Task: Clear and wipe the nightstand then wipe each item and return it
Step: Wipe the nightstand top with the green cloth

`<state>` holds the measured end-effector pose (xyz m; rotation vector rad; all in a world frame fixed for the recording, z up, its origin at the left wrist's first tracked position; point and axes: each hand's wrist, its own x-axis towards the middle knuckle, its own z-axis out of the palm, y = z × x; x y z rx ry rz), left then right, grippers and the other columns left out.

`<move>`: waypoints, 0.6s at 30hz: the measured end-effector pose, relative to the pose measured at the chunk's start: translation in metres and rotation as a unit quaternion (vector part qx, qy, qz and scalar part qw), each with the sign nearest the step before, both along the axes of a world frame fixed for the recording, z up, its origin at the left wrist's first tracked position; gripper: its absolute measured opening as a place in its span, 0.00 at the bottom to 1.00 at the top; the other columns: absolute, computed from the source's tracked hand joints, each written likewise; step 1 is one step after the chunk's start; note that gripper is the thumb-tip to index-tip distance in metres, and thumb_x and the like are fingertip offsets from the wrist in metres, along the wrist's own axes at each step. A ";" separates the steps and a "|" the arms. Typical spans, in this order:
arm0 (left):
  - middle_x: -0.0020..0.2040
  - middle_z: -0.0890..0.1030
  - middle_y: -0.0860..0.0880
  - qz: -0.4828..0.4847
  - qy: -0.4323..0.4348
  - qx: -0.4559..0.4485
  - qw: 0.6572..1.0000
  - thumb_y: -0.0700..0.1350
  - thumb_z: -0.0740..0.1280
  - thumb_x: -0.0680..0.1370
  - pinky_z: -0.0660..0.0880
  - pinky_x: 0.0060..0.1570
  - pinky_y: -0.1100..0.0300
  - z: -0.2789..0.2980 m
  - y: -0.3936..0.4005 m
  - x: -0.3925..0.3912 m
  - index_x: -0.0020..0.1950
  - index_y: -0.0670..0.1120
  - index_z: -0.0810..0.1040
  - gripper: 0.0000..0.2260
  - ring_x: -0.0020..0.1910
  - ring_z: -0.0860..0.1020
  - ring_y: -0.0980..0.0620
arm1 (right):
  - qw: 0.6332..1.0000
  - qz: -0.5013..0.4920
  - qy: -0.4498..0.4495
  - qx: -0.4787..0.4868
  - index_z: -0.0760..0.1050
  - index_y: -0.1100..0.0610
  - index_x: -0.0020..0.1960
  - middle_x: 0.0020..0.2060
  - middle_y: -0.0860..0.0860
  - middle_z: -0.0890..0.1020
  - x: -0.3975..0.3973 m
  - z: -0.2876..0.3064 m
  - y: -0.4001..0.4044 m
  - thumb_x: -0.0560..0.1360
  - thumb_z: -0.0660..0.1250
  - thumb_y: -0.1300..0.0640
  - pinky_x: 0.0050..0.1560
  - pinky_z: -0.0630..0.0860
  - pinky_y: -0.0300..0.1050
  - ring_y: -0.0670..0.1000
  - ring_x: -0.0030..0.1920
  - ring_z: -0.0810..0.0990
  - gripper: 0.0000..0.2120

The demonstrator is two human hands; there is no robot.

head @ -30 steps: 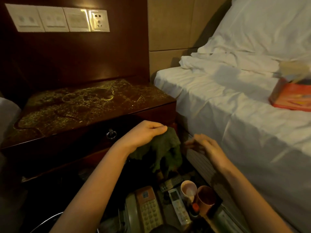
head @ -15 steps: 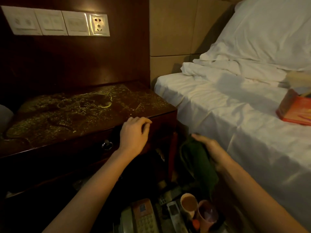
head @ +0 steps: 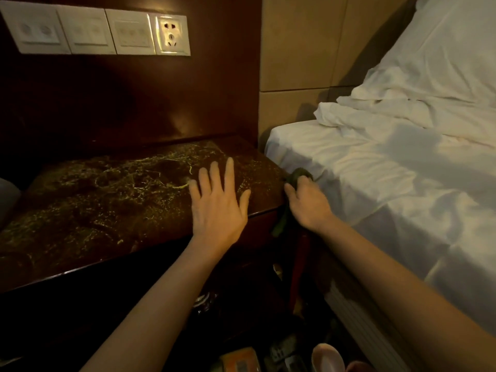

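The dark wooden nightstand (head: 88, 208) has a brown marbled top with nothing standing on it. My left hand (head: 217, 208) lies flat on the top near its right front corner, fingers spread and straight. My right hand (head: 308, 202) grips a dark green cloth (head: 298, 175) at the nightstand's right edge, in the gap beside the bed; part of the cloth hangs down below my hand. On the floor at the bottom edge lie a phone (head: 240, 362), a remote (head: 285, 354) and a pale cup (head: 327, 358), all partly cut off.
The bed with a white sheet (head: 389, 178) and pillow stands close on the right. A wooden panel behind the nightstand carries white switches and a socket (head: 171, 34). The nightstand's front below the top is in deep shadow.
My left hand rose from the drawer front onto the nightstand top and flattened. My right hand lifted the green cloth from low beside the bed up to the nightstand's right edge. The view moved closer.
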<state>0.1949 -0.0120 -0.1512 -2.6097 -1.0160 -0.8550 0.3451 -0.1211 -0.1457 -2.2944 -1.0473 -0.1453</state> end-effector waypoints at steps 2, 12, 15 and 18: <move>0.73 0.63 0.39 0.010 -0.003 -0.023 1.000 0.61 0.48 0.79 0.61 0.66 0.43 -0.001 0.000 0.002 0.77 0.44 0.51 0.32 0.70 0.62 0.38 | 0.999 0.005 0.024 -0.041 0.63 0.61 0.53 0.53 0.62 0.75 0.016 0.004 0.019 0.82 0.53 0.50 0.48 0.67 0.52 0.62 0.54 0.74 0.12; 0.65 0.73 0.39 0.004 -0.042 0.018 0.999 0.59 0.54 0.78 0.70 0.56 0.46 -0.006 0.010 0.007 0.73 0.41 0.63 0.30 0.62 0.72 0.39 | 0.969 0.139 0.034 -0.202 0.55 0.62 0.75 0.75 0.59 0.57 0.048 0.027 0.095 0.84 0.45 0.53 0.71 0.51 0.46 0.56 0.74 0.55 0.23; 0.67 0.71 0.40 -0.004 -0.069 -0.002 0.998 0.58 0.53 0.79 0.68 0.59 0.44 -0.007 0.008 0.005 0.74 0.41 0.61 0.29 0.65 0.69 0.38 | 0.959 0.199 0.014 -0.203 0.50 0.55 0.77 0.77 0.52 0.50 0.018 0.023 0.060 0.83 0.46 0.51 0.72 0.44 0.40 0.49 0.76 0.48 0.24; 0.71 0.66 0.41 -0.005 -0.125 -0.061 0.990 0.59 0.48 0.79 0.61 0.65 0.42 -0.004 0.006 0.003 0.75 0.42 0.57 0.30 0.70 0.62 0.39 | 0.953 0.252 -0.009 -0.168 0.51 0.51 0.77 0.76 0.46 0.51 -0.007 0.010 0.023 0.83 0.47 0.51 0.67 0.41 0.30 0.44 0.75 0.48 0.23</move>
